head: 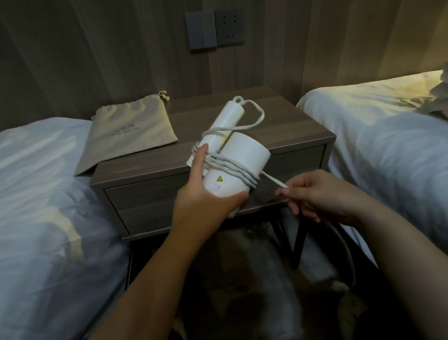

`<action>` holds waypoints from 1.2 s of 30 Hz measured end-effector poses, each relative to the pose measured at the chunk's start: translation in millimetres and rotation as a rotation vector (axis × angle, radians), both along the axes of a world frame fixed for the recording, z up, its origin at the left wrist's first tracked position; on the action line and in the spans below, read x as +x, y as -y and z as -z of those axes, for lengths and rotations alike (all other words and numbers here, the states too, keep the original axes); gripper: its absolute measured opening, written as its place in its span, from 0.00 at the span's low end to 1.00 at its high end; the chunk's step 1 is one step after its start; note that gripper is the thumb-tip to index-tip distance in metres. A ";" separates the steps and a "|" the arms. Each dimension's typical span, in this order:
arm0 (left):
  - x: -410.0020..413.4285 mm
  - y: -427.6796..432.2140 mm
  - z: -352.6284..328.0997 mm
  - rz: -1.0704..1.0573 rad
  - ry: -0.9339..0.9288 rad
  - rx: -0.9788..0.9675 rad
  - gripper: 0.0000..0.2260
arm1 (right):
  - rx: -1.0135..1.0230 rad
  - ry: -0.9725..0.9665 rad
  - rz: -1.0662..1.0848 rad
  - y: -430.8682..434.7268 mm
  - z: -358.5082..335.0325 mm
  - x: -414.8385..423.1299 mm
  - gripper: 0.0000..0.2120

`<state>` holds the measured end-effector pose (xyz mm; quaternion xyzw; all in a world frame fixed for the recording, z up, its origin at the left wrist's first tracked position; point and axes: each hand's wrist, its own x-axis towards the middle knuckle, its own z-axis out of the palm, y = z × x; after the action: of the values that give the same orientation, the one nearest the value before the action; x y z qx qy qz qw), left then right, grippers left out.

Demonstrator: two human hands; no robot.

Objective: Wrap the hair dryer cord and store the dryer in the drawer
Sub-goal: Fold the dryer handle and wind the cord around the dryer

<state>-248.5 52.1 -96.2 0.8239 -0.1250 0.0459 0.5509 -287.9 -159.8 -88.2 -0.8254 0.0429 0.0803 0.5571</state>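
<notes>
Left hand [206, 193] clasps the white hair dryer [233, 160] above the closed drawer [142, 205]; right hand [313, 198] pinches the pale cord [273, 180]. Keeping the cord taut should lay each turn snugly beside the last. Several loops already bind the folded body.

The nightstand [282, 123] is sitting between two beds [37, 198], with a bag [127, 130] lying on its left side. The hair dryer [233, 163] is hanging over the closed drawer [147, 201].
</notes>
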 end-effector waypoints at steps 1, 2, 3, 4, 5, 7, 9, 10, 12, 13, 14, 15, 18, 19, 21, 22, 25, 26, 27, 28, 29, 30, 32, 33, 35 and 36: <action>1.0 -2.8 -2.2 -0.032 0.017 0.031 0.47 | -0.035 -0.007 -0.004 0.4 -3.1 -2.1 0.12; 1.8 -5.3 -4.0 -0.059 0.035 0.068 0.47 | -0.084 -0.007 -0.013 -0.2 -6.4 -4.4 0.10; 2.3 -7.4 -5.3 -0.081 0.047 0.102 0.47 | -0.148 0.003 -0.030 -2.5 -9.5 -6.4 0.10; 3.1 -9.1 -6.0 -0.102 0.055 0.125 0.47 | -0.224 0.018 -0.054 -6.3 -12.6 -8.3 0.11; 3.3 -9.5 -5.7 -0.111 0.063 0.143 0.47 | -0.309 0.033 -0.083 -10.8 -14.6 -9.7 0.12; 2.3 -8.3 -3.6 -0.108 0.104 0.205 0.47 | -0.460 0.045 -0.147 -22.5 -17.0 -12.6 0.12; 1.2 -5.7 0.8 -0.102 0.186 0.298 0.47 | -0.539 0.054 -0.204 -32.1 -16.2 -14.1 0.13; 1.3 -5.1 3.7 -0.099 0.248 0.352 0.46 | -0.563 0.066 -0.217 -34.6 -15.6 -14.0 0.13; 3.9 -5.6 9.7 -0.101 0.418 0.485 0.44 | -0.580 0.089 -0.189 -33.5 -16.2 -12.8 0.13; 6.0 -6.1 12.7 -0.104 0.502 0.553 0.43 | -0.580 0.096 -0.168 -31.0 -17.8 -12.6 0.13; 8.1 -6.6 15.7 -0.106 0.570 0.616 0.42 | -0.580 0.099 -0.157 -28.0 -20.1 -12.9 0.12; 9.7 -6.8 18.0 -0.108 0.615 0.675 0.41 | -0.581 0.097 -0.163 -25.7 -23.0 -14.3 0.11; 10.9 -6.4 21.7 -0.089 0.657 0.810 0.41 | -0.625 0.097 -0.248 -22.8 -29.9 -19.5 0.07; 10.7 -6.0 22.5 -0.083 0.661 0.838 0.41 | -0.657 0.108 -0.269 -22.2 -32.0 -21.2 0.08; 10.6 -5.5 22.9 -0.083 0.672 0.877 0.42 | -0.716 0.135 -0.302 -18.9 -37.1 -24.3 0.10; 11.0 -5.2 23.0 -0.082 0.681 0.894 0.41 | -0.734 0.150 -0.330 -16.5 -39.8 -26.1 0.12; 11.2 -5.5 24.0 -0.044 0.683 0.943 0.42 | -0.636 0.240 -0.379 -9.5 -45.9 -29.0 0.19; 10.7 -5.4 23.3 -0.014 0.664 0.963 0.42 | -0.562 0.290 -0.333 -8.0 -46.7 -28.7 0.19; 9.5 -5.2 21.4 0.028 0.638 0.983 0.42 | -0.503 0.351 -0.252 -6.7 -47.1 -27.8 0.18; 9.0 -4.4 20.7 0.086 0.605 0.998 0.42 | -0.482 0.423 -0.154 -5.8 -46.5 -26.4 0.17; 8.2 -3.6 20.7 0.152 0.572 0.999 0.41 | -0.497 0.492 -0.055 -5.1 -45.1 -25.3 0.15; 7.5 -2.5 21.3 0.218 0.543 0.988 0.41 | -0.527 0.540 0.039 -4.5 -42.8 -24.3 0.14; 6.7 -0.1 22.6 0.333 0.488 0.963 0.42 | -0.645 0.616 0.155 -2.7 -39.2 -22.7 0.09; 6.4 0.6 24.2 0.374 0.465 0.960 0.42 | -0.734 0.668 0.175 -1.0 -37.1 -21.5 0.07; 4.8 1.1 28.3 0.424 0.447 0.962 0.43 | -0.924 0.747 0.173 3.1 -33.0 -18.3 0.09; 4.5 0.9 30.6 0.437 0.447 0.969 0.44 | -1.000 0.765 0.171 4.4 -31.9 -18.1 0.13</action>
<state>-244.0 51.2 -126.8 0.9075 -0.4125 0.0413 0.0677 -306.0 -164.2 -56.3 -0.9499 -0.0612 -0.2947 0.0846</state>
